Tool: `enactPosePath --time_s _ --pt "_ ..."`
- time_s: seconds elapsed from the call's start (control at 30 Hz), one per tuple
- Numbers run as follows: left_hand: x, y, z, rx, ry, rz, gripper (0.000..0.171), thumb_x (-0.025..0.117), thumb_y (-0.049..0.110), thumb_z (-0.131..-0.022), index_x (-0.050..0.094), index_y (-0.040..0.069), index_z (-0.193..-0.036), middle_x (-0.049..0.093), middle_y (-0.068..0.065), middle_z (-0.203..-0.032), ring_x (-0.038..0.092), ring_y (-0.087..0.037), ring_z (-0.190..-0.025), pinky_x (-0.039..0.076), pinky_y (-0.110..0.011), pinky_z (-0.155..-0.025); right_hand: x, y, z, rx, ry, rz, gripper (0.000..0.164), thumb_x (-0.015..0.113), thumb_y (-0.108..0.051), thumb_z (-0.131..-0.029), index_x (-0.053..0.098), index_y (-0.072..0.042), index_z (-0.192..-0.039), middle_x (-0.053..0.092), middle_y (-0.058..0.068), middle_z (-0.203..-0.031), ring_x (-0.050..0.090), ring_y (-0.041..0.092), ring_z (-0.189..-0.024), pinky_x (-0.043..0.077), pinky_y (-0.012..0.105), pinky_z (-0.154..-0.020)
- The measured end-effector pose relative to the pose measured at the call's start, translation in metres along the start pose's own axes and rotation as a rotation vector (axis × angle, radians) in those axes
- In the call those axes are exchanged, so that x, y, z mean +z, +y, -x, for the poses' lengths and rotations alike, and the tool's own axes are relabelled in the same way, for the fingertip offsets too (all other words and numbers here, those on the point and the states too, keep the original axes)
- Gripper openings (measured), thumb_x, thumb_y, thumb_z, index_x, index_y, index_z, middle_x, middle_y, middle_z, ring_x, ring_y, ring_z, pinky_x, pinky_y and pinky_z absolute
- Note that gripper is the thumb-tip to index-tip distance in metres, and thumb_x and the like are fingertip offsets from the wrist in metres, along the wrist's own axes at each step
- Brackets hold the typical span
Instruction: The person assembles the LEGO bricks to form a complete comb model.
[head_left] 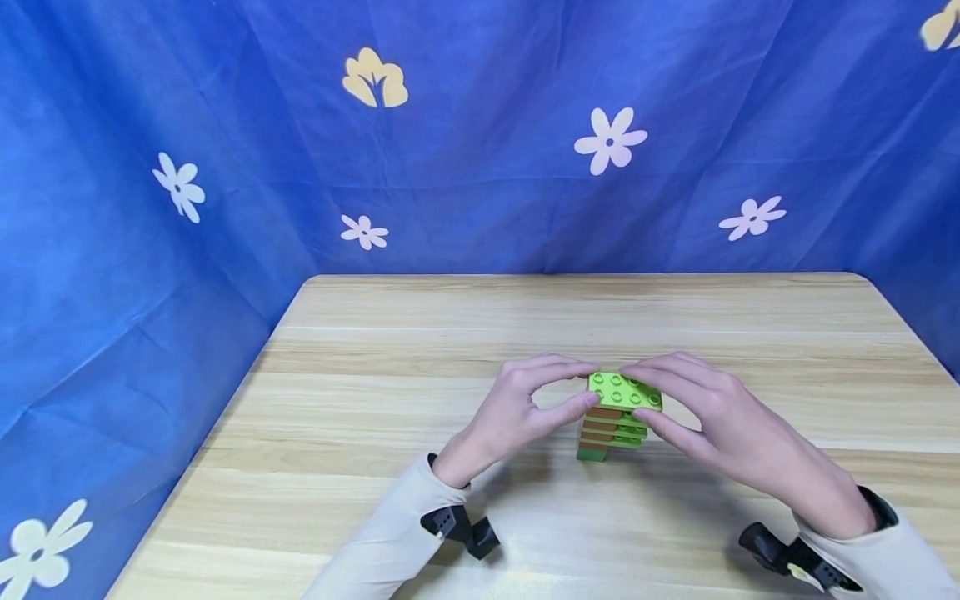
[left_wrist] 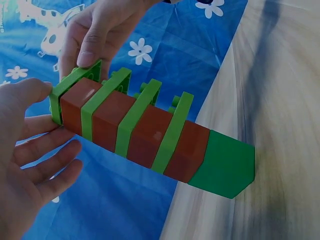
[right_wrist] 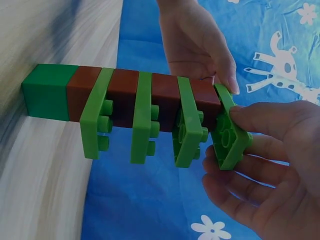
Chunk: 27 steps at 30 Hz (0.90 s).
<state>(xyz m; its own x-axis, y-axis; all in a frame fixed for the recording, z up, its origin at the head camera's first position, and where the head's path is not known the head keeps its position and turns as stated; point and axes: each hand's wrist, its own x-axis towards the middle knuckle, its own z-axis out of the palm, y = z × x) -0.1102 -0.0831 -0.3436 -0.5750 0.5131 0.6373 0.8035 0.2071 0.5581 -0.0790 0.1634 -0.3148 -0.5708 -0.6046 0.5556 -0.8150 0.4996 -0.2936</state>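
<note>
A tower of toy building bricks stands upright on the table, with a dark green brick (left_wrist: 222, 162) at its foot. Above it brown bricks (right_wrist: 122, 95) alternate with several light green plates (right_wrist: 142, 117) that jut out to the right. The topmost light green plate (head_left: 622, 390) shows its studs upward. My left hand (head_left: 517, 408) pinches this plate's left end, thumb at the front and fingers behind. On its right end, my right hand (head_left: 712, 408) pinches the same plate between thumb and fingers. From the wrist views, the top plate appears to sit against the uppermost brown brick.
The wooden table (head_left: 420, 350) spreads around the tower, its far edge against a blue cloth (head_left: 480, 167) with flower prints. More of the cloth hangs along the left side. Black wrist cameras (head_left: 468, 533) are strapped over both sleeves.
</note>
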Motion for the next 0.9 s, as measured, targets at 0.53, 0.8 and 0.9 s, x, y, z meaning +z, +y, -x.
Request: enactPosePath --time_s 0.53,0.8,0.9 --pt "-0.0029 0.0001 0.0013 0.008 0.007 0.025 0.028 0.076 0.01 -0.082 0.071 0.002 -0.108 0.072 -0.008 -0.104 0.066 -0.012 -0.1 0.05 -0.023 -0.093 0.0034 0.0015 -0.0049 -0.08 0.061 0.005 0.037 0.055 -0.035 -0.098 0.066 -0.006 -0.118 0.067 0.002 -0.113 0.064 0.019 -0.102 0.048 0.017 -0.092" --pt "-0.0015 0.0005 0.0023 -0.02 0.001 0.056 0.028 0.077 0.01 -0.081 0.071 0.002 -0.107 0.072 -0.009 -0.106 0.066 -0.011 -0.098 0.052 -0.022 -0.089 0.0023 0.0013 -0.0051 -0.092 0.055 0.021 0.04 0.052 -0.038 -0.099 0.067 -0.005 -0.116 0.068 0.002 -0.112 0.064 0.019 -0.101 0.047 0.015 -0.092" --pt "-0.0006 0.0012 0.0022 -0.031 -0.005 0.076 0.028 0.077 0.01 -0.081 0.07 0.001 -0.107 0.072 -0.01 -0.107 0.066 -0.011 -0.099 0.053 -0.022 -0.088 0.0028 0.0013 -0.0028 -0.07 0.047 0.019 0.034 0.058 -0.032 -0.097 0.068 -0.005 -0.116 0.068 0.002 -0.112 0.063 0.018 -0.102 0.043 0.012 -0.095"
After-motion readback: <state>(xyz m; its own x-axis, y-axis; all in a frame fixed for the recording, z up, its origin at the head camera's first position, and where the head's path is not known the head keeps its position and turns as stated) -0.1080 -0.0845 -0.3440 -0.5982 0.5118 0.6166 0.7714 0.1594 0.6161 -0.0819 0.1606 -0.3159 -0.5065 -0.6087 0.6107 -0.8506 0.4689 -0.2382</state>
